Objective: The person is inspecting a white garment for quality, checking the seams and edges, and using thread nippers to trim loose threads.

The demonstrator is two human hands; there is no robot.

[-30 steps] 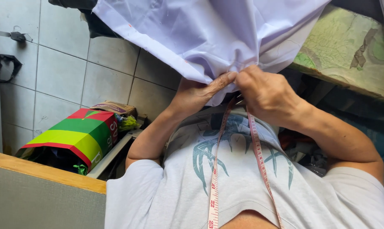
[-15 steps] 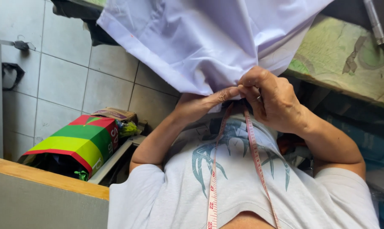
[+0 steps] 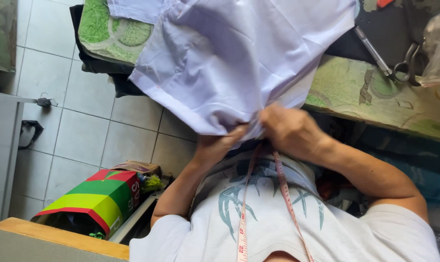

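Both hands were closed on the lower edge of the pale lilac cotton garment (image 3: 239, 63), which hung off the green-patterned worktable (image 3: 356, 92) toward the person's chest. The left hand (image 3: 220, 145) pinched the hem; the right hand (image 3: 290, 131) gripped the bunched cloth just beside it, above a pink measuring tape (image 3: 244, 208) draped round the neck

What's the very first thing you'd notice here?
The big pale lilac cloth fills the upper middle, hanging off the green-patterned table, and the left hand and right hand pinch its lower edge together. Down at lower left sits a bright red, green and yellow box, and scissors lie at upper right.
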